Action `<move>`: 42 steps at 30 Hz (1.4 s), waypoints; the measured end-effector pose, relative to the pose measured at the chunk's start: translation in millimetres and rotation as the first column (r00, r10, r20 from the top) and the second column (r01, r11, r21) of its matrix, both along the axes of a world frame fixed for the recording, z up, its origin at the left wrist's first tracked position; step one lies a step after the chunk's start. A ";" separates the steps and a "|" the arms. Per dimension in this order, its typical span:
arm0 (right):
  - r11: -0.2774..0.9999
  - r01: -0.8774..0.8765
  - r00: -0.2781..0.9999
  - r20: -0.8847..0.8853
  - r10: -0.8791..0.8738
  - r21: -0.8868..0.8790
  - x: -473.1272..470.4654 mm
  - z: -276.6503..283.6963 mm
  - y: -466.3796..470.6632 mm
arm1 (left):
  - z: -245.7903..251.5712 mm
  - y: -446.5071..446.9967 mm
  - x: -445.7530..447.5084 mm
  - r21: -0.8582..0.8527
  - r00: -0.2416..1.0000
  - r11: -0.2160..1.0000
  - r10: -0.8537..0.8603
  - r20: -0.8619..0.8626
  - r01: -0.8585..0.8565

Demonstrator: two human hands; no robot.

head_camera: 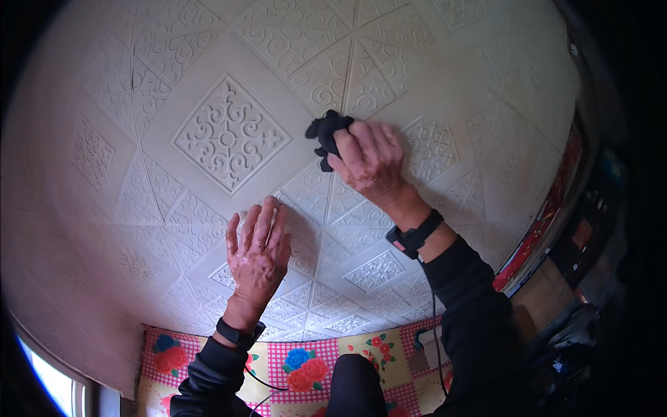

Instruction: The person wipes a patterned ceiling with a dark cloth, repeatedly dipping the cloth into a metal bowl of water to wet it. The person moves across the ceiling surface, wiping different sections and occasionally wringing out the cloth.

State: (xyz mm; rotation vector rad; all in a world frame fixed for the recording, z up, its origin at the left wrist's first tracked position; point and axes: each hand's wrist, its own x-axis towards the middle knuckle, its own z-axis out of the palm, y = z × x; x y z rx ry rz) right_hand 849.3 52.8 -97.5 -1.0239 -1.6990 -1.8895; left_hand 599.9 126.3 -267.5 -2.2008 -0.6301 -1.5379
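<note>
White embossed wall panels (229, 135) with scroll patterns fill most of the view in front of me. My right hand (371, 156) grips a bunched black cloth (329, 136) and presses it against the panels, right of a large diamond relief. Lower and to the left, my left hand (259, 250) rests on the panels with its fingers spread a little, holding nothing. A black strap with a small device is on each wrist, and thin cables hang from them.
Below lies a flowered, checked covering (302, 367), with my dark-clad knee (354, 385) over it. A bright window (49, 378) is at the lower left. A red patterned strip (542, 224) runs along the right edge, with dark, unclear items beyond it.
</note>
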 end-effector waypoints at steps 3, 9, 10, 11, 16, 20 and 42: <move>0.973 -0.015 0.999 0.053 0.003 0.229 37.0 51.2 -23.7 | -2.3 1.5 -6.9 0.019 0.997 0.998 0.059 -0.059 -0.058; 0.878 0.138 0.835 -0.531 0.146 0.459 69.8 116.5 -48.8 | -4.8 1.0 -4.4 -0.017 0.995 0.998 0.063 -0.073 -0.064; 0.879 0.082 0.920 -0.374 0.113 0.469 58.0 102.7 -38.5 | -5.3 1.1 -3.0 -0.019 0.996 0.998 0.064 -0.063 -0.066; 0.894 0.101 0.959 -0.281 0.029 0.436 42.6 73.6 -27.7 | -5.5 1.6 -1.7 -0.018 0.996 0.997 0.075 -0.056 -0.076; 0.996 0.009 0.994 -0.105 0.000 0.085 6.3 -16.0 -5.2 | -8.8 0.8 -1.2 -0.015 0.994 0.996 0.091 -0.069 -0.092; 0.910 0.159 0.974 -0.212 -0.081 0.383 47.1 67.8 -30.3 | -8.8 1.0 -1.5 -0.010 0.993 0.995 0.098 -0.072 -0.099; 0.891 -0.002 0.947 -0.285 0.148 0.454 -18.6 111.2 23.7 | -13.4 1.5 -1.7 -0.015 0.985 0.990 0.138 -0.102 -0.140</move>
